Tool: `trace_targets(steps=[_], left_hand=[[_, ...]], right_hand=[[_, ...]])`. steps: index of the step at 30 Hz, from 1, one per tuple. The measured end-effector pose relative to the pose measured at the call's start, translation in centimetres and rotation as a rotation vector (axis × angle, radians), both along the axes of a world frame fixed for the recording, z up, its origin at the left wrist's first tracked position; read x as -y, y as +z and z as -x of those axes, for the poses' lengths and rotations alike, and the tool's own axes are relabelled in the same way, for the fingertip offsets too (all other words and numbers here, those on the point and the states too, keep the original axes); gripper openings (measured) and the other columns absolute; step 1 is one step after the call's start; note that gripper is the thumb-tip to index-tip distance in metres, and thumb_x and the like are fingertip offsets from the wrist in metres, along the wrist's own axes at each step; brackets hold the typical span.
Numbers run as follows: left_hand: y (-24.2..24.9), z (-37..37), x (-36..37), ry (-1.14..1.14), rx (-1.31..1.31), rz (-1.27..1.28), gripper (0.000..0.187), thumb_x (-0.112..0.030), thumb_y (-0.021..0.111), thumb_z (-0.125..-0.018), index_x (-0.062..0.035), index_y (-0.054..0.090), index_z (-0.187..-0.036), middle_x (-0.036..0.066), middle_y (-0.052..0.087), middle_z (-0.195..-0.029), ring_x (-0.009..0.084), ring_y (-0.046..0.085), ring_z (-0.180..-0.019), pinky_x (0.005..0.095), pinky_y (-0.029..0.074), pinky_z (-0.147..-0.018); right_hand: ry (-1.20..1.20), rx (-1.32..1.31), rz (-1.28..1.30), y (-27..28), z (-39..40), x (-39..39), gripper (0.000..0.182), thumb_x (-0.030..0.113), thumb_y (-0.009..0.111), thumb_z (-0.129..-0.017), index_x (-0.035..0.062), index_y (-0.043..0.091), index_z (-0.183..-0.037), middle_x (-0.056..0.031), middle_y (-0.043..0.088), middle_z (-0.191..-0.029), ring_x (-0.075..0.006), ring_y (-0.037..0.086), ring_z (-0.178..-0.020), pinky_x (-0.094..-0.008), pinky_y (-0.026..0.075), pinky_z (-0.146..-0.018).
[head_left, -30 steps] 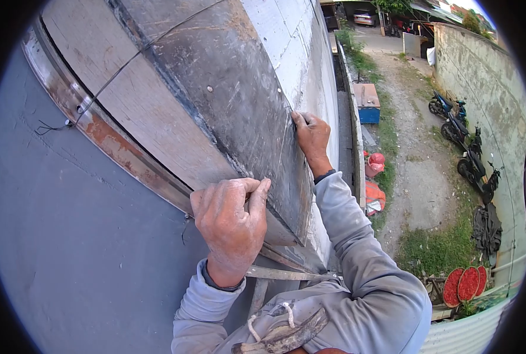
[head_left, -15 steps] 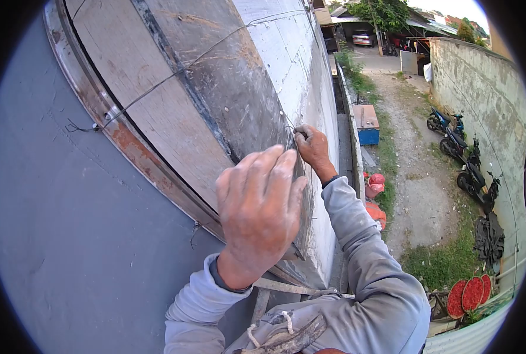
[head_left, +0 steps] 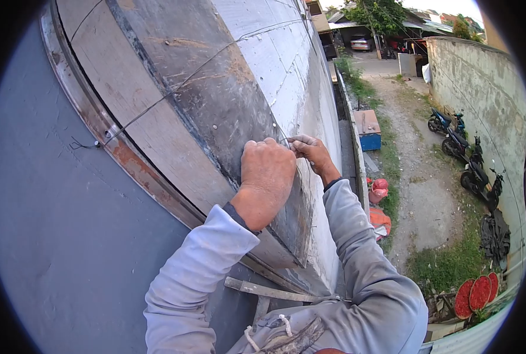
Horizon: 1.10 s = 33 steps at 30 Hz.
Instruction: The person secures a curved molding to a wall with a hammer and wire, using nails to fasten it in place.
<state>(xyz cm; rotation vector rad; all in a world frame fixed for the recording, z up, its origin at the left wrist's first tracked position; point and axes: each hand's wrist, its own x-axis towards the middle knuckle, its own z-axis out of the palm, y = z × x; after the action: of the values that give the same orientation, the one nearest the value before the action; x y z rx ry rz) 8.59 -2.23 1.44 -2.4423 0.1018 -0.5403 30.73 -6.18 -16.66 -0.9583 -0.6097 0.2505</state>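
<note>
Grey, weathered boards point(head_left: 227, 97) lie along a white wall's edge below me. On the dark board, my left hand point(head_left: 268, 180) is closed with its knuckles up; its fingertips and whatever they hold are hidden. Just to the right, my right hand point(head_left: 311, 154) pinches a thin wire point(head_left: 282, 131) at the board's right edge. Fingertips of the two hands are close together. A longer tie wire point(head_left: 136, 118) crosses the boards farther up, its twisted end over the metal channel at the left.
A rusty metal channel point(head_left: 130, 150) borders the grey surface point(head_left: 86, 236) at left. Below right, a drop leads to a gravel lane point(head_left: 416, 194) with parked motorbikes point(head_left: 478, 177) and a blue box point(head_left: 369, 140). A wooden bar point(head_left: 269, 289) is near my body.
My left hand has gone from open and raised to closed at the board's edge, beside my right hand. My right hand has shifted slightly down and still pinches the wire.
</note>
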Motion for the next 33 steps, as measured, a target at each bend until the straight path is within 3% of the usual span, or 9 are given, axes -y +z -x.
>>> trace_targets(steps=[4,7,8,11,13,17,24,26,33], left_hand=[[0.1,-0.8,-0.3,-0.063,0.102,0.076,0.005,-0.007,0.067,-0.077,-0.0065,0.070,-0.081,0.012,0.067,-0.087,0.0260,0.069,-0.081,0.0360,0.053,-0.074],[-0.4,-1.3,-0.2,-0.044,0.041,0.062,0.005,-0.006,0.068,-0.075,-0.0052,0.070,-0.080,0.013,0.066,-0.086,0.0280,0.069,-0.081,0.0367,0.054,-0.075],[-0.5,-1.2,-0.1,-0.040,0.044,0.087,0.005,-0.006,0.068,-0.075,-0.0052,0.070,-0.079,0.013,0.066,-0.086,0.0283,0.069,-0.082,0.0370,0.054,-0.076],[-0.6,-1.3,-0.3,-0.057,0.075,0.106,0.004,-0.006,0.067,-0.076,-0.0054,0.070,-0.078,0.013,0.066,-0.086,0.0287,0.069,-0.082,0.0377,0.053,-0.076],[-1.0,-1.3,-0.5,-0.066,0.118,0.100,0.004,-0.006,0.067,-0.076,-0.0057,0.070,-0.077,0.013,0.066,-0.086,0.0288,0.068,-0.082,0.0381,0.053,-0.076],[-1.7,-1.5,-0.3,-0.082,0.151,0.133,0.011,-0.012,0.062,-0.081,-0.0109,0.072,-0.078,0.010,0.067,-0.085,0.0247,0.069,-0.082,0.0358,0.051,-0.073],[-2.3,-1.7,-0.5,-0.094,0.151,0.168,0.013,-0.014,0.061,-0.081,-0.0091,0.073,-0.081,0.009,0.067,-0.088,0.0235,0.069,-0.085,0.0350,0.051,-0.075],[-2.5,-1.7,-0.3,-0.107,0.155,0.174,0.013,-0.013,0.061,-0.081,-0.0088,0.073,-0.081,0.010,0.068,-0.088,0.0237,0.069,-0.085,0.0351,0.051,-0.075],[-2.5,-1.9,-0.4,-0.093,0.154,0.197,0.015,-0.014,0.060,-0.082,-0.0088,0.074,-0.083,0.010,0.068,-0.088,0.0241,0.069,-0.085,0.0360,0.051,-0.075]], right_hand=[[-0.157,-0.062,-0.191,1.9,0.6,-0.3,0.014,0.013,0.068,-0.087,-0.0001,0.067,-0.090,-0.0052,0.066,-0.080,-0.0137,0.065,-0.071,-0.0263,0.052,-0.066],[-0.832,0.218,0.266,1.9,0.6,-2.1,0.015,0.017,0.072,-0.080,0.0023,0.071,-0.080,-0.0111,0.070,-0.074,-0.0202,0.068,-0.070,-0.0323,0.052,-0.068],[-0.861,0.305,0.305,1.8,1.0,-2.6,0.019,0.021,0.073,-0.079,0.0024,0.071,-0.081,-0.0143,0.070,-0.078,-0.0251,0.068,-0.070,-0.0362,0.052,-0.069],[-0.782,0.208,0.257,1.5,2.0,-2.9,0.023,0.024,0.072,-0.081,0.0015,0.071,-0.081,-0.0154,0.070,-0.080,-0.0288,0.068,-0.073,-0.0370,0.051,-0.070],[-0.860,0.357,0.459,1.3,2.5,-2.3,0.025,0.026,0.070,-0.084,0.0013,0.072,-0.084,-0.0170,0.069,-0.083,-0.0331,0.067,-0.078,-0.0388,0.051,-0.072],[-0.855,0.576,0.355,-0.2,2.1,-2.3,0.024,0.023,0.066,-0.088,0.0023,0.073,-0.096,-0.0180,0.070,-0.091,-0.0343,0.067,-0.084,-0.0403,0.051,-0.077],[-0.804,0.888,0.394,0.3,0.8,-1.7,0.017,0.013,0.066,-0.083,-0.0023,0.069,-0.091,-0.0208,0.069,-0.089,-0.0375,0.066,-0.084,-0.0425,0.053,-0.077],[-0.857,1.005,0.580,0.5,0.8,-1.7,0.012,0.012,0.065,-0.081,0.0001,0.065,-0.085,-0.0190,0.065,-0.082,-0.0386,0.064,-0.080,-0.0448,0.051,-0.072],[-0.941,0.672,0.568,0.1,1.2,-2.9,0.019,0.022,0.068,-0.081,0.0057,0.061,-0.084,-0.0182,0.065,-0.081,-0.0393,0.064,-0.079,-0.0476,0.049,-0.068]])
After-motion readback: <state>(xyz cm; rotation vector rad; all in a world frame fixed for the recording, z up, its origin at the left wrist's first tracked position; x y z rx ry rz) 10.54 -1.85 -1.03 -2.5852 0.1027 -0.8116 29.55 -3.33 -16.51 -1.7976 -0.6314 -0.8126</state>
